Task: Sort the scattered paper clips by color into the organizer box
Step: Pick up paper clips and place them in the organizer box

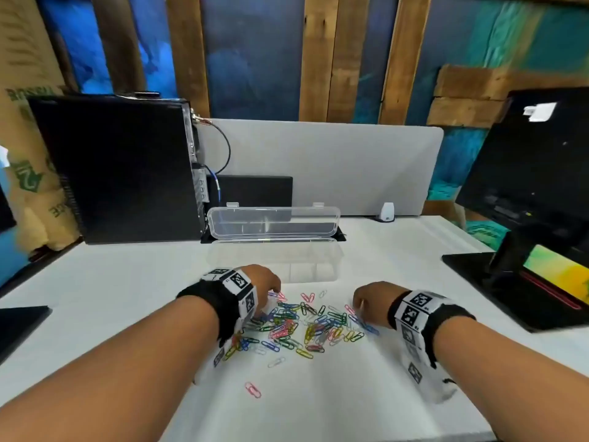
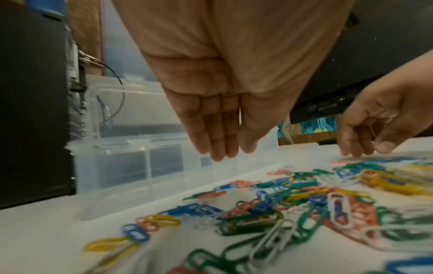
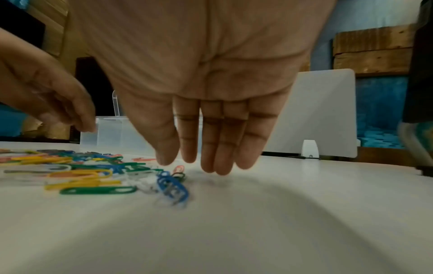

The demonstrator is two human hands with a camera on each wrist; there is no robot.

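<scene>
Several paper clips (image 1: pixel 306 323) in blue, green, yellow, pink and white lie scattered on the white table (image 1: pixel 318 403). They also fill the left wrist view (image 2: pixel 293 204). One pink clip (image 1: pixel 252 389) lies apart, nearer to me. Behind the pile stands the clear organizer box (image 1: pixel 274 260) with its lid (image 1: pixel 271 221) tipped up; I see no clips inside. My left hand (image 1: pixel 274 290) hovers over the pile's far left edge, its fingers (image 2: pixel 220 148) straight and holding nothing. My right hand (image 1: pixel 358 306) hovers at the pile's right edge, fingers (image 3: pixel 211 163) straight, just above a blue clip (image 3: pixel 173 187).
A black computer tower (image 1: pixel 121 167) stands at the back left with cables beside it. A black monitor (image 1: pixel 535 173) and its base (image 1: pixel 510 282) fill the right side. A grey divider panel (image 1: pixel 318 161) closes the back. A dark flat object (image 1: pixel 19 323) lies at the left edge.
</scene>
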